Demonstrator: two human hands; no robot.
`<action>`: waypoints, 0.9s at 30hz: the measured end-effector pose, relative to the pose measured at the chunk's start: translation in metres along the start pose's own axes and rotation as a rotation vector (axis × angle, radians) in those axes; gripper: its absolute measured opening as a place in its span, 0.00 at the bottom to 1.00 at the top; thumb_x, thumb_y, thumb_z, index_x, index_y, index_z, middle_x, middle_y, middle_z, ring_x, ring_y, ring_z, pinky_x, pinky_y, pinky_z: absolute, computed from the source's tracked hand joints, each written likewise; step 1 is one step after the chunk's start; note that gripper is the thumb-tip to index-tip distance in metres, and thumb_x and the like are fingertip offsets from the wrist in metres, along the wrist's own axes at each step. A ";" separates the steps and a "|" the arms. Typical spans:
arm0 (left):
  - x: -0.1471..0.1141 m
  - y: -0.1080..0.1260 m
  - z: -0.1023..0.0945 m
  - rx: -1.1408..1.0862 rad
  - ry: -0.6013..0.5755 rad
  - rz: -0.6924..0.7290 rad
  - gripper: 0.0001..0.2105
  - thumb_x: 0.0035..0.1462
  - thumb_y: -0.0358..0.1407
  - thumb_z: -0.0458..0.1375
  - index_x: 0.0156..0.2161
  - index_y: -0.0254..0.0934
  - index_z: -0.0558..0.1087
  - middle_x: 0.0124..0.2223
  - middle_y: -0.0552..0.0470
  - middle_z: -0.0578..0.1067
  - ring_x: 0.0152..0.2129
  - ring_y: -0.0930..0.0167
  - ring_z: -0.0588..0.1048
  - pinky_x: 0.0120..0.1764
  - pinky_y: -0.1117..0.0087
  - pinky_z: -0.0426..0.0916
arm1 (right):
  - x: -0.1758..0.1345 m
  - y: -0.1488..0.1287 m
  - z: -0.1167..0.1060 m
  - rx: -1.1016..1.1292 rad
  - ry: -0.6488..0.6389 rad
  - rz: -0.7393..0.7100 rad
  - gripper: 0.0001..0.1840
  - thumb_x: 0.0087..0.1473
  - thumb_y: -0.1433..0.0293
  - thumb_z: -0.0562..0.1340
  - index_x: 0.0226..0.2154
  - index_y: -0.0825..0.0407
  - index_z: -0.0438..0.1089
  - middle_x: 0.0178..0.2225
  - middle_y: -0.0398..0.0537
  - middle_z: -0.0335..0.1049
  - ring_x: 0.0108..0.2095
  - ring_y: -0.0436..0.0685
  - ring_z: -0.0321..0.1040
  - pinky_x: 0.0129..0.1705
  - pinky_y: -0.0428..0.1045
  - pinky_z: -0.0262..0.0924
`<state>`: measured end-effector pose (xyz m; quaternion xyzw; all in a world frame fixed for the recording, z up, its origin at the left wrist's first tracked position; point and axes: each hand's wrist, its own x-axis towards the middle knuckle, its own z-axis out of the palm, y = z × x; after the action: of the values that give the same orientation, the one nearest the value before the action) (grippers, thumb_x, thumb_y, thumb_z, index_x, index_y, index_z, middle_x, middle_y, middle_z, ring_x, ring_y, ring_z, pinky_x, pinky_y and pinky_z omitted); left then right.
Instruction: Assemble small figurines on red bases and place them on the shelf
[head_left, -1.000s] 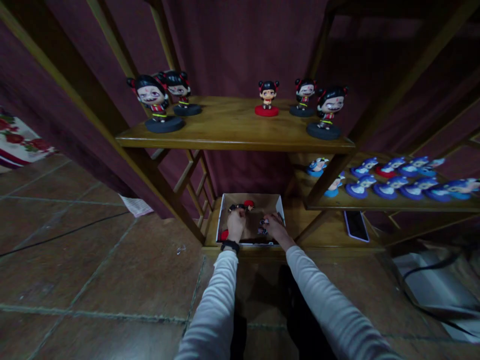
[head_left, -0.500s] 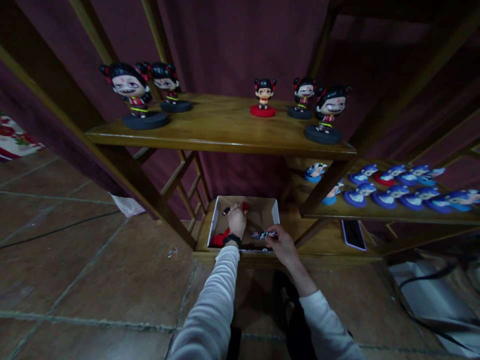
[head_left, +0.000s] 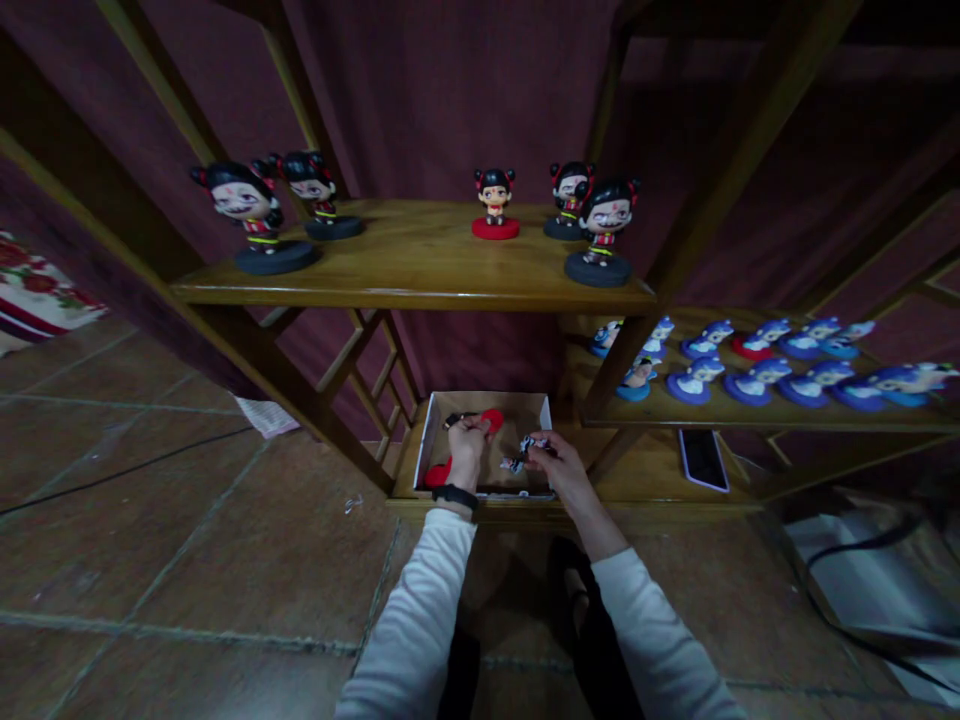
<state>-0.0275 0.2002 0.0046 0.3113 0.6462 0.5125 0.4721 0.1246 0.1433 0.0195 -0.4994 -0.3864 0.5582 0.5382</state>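
Note:
A shallow cardboard box [head_left: 486, 398] with white outer sides stands on the low shelf, and both hands work in it. The fingers of my left hand [head_left: 466, 448] are closed on a red round base [head_left: 492, 420]. Just beyond that hand lies a small dark figure [head_left: 454, 420], partly covered. Another red piece [head_left: 438, 474] rests in the box's near left corner. My right hand [head_left: 561, 466] pinches a small black-and-white figure [head_left: 534, 444] at the box's right side. A similar black-and-white figure [head_left: 511, 464] is just below it. Finer details are too small to make out.
Above the box, a wooden shelf [head_left: 420, 262] carries several black-haired figurines [head_left: 259, 215] on round bases. To the right, another shelf holds several blue-and-white figurines [head_left: 757, 378]. A phone [head_left: 703, 460] lies on the low shelf, right of an upright post.
The red round base now shows beyond my left fingers. My right hand has raised one black-and-white figure slightly away from me, and a second shows beside it. The view has shifted a little.

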 end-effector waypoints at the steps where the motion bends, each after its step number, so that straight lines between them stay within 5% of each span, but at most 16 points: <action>1: -0.011 0.000 -0.002 -0.162 -0.048 -0.111 0.08 0.46 0.27 0.60 0.35 0.30 0.73 0.32 0.44 0.77 0.30 0.68 0.76 0.38 0.65 0.71 | 0.000 -0.003 0.000 0.034 -0.003 0.002 0.17 0.37 0.62 0.67 0.32 0.50 0.69 0.28 0.40 0.67 0.28 0.50 0.65 0.32 0.49 0.69; 4: -0.043 -0.004 -0.014 -0.454 -0.143 -0.299 0.08 0.42 0.22 0.61 0.32 0.30 0.73 0.27 0.47 0.77 0.25 0.70 0.77 0.38 0.65 0.73 | -0.003 -0.009 0.001 0.085 -0.031 -0.006 0.18 0.38 0.62 0.67 0.33 0.50 0.69 0.27 0.40 0.66 0.27 0.49 0.64 0.33 0.50 0.68; 10: -0.076 -0.009 -0.026 -0.580 -0.196 -0.300 0.08 0.41 0.21 0.63 0.30 0.28 0.74 0.25 0.48 0.77 0.24 0.70 0.77 0.39 0.65 0.73 | -0.006 0.003 0.008 -0.079 -0.089 -0.098 0.16 0.40 0.62 0.66 0.34 0.49 0.68 0.28 0.40 0.67 0.27 0.50 0.66 0.31 0.48 0.68; 27: -0.066 -0.011 -0.020 -0.427 -0.246 -0.054 0.09 0.38 0.33 0.67 0.28 0.31 0.78 0.25 0.50 0.77 0.22 0.74 0.72 0.31 0.72 0.69 | -0.004 0.001 0.015 -0.816 -0.097 -0.383 0.12 0.52 0.67 0.56 0.40 0.48 0.69 0.37 0.47 0.70 0.35 0.54 0.68 0.40 0.49 0.63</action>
<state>-0.0218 0.1316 0.0140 0.2472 0.4688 0.5828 0.6160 0.1097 0.1410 0.0217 -0.5635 -0.6849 0.2736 0.3723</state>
